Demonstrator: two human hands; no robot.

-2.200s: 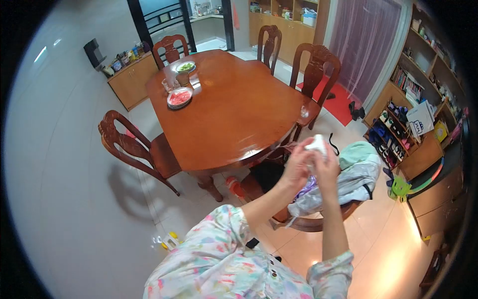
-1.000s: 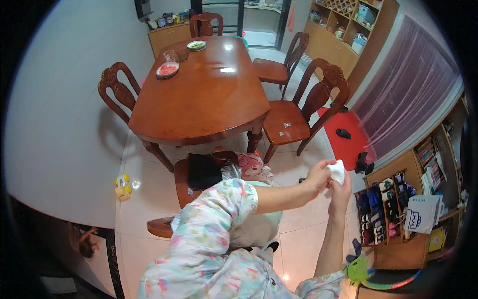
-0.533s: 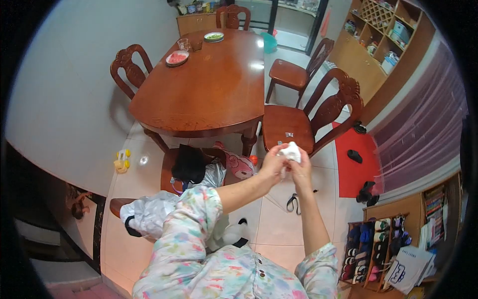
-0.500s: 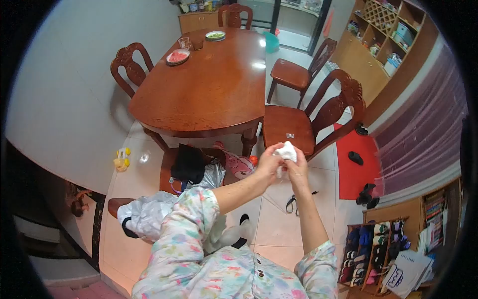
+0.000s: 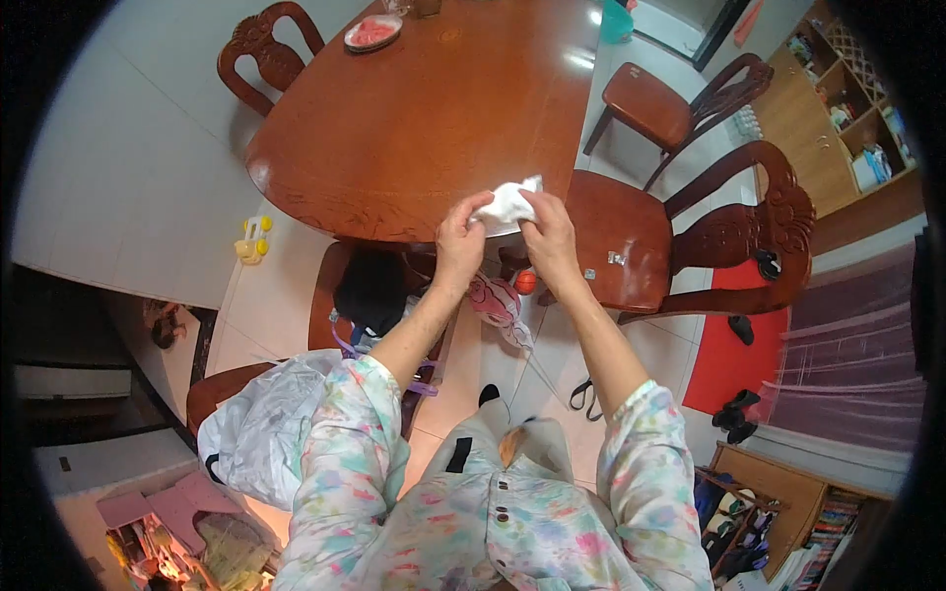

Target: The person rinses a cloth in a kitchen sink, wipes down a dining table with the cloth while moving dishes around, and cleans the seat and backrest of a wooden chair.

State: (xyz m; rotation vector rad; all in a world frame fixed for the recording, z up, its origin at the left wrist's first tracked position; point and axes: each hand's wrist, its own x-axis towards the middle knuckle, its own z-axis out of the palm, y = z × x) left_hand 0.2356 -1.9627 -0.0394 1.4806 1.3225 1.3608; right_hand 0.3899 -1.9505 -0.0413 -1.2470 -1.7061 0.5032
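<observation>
Between both hands, over the front edge of the wooden dining table (image 5: 414, 138), is a crumpled white cloth (image 5: 507, 204); whether it is fabric or a paper wipe I cannot make out. My left hand (image 5: 460, 241) pinches its left side. On the other side, my right hand (image 5: 550, 236) grips it with thumb and fingers. Some of the cloth is hidden behind the fingers. A wooden chair (image 5: 621, 236) with small shiny scraps on its seat stands right of the hands. Below them, a pink balloon-like thing (image 5: 498, 300) lies near a small orange ball (image 5: 525, 283).
A plate of pink food (image 5: 372, 33) rests on the table's far left. Black clothing (image 5: 372, 291) and a silvery-white jacket (image 5: 266, 424) cover a chair at lower left. A yellow toy (image 5: 253, 240) is on the floor. Dark shoes (image 5: 735, 418) lie near the red mat (image 5: 711, 369).
My view has tipped down and closer to the table. My hands have moved up and left, from before the chair to the table's edge, and spread apart, with the white cloth more opened out.
</observation>
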